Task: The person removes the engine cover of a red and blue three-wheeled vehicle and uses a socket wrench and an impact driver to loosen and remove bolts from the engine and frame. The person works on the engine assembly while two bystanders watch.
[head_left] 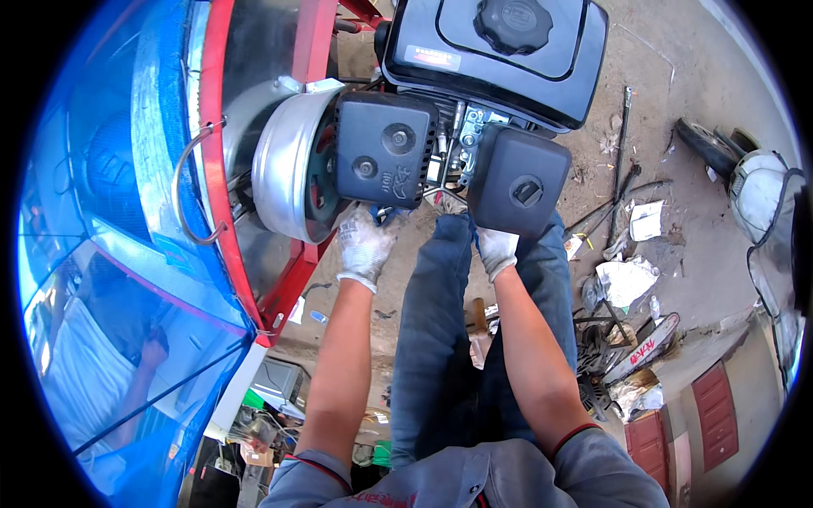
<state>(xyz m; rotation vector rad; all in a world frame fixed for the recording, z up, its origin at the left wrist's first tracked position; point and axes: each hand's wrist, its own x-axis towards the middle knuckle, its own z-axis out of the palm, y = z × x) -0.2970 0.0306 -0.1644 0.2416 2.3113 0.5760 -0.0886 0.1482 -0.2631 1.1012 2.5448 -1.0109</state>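
Observation:
A small engine stands in front of me, with a black fuel tank (415, 59) and a round cap (514, 24) on top. On its near side are a black ribbed cover (385, 146) at left and a black box-shaped cover (518, 179) at right. My left hand (366, 245), in a white knit glove, is at the lower edge of the ribbed cover. Its fingers curl there beside something dark blue; what they grip is hidden. My right hand (498, 251), gloved likewise, reaches beneath the box-shaped cover, which hides its fingers. Metal linkage parts (468, 140) show between the covers.
A silver round housing (288, 165) adjoins the engine's left side, against a red frame (222, 135) and blue sheeting (102, 186). At right, rods (622, 161), paper scraps (627, 279) and a chainsaw bar (645, 345) lie on the floor, near a wheeled vehicle (758, 182).

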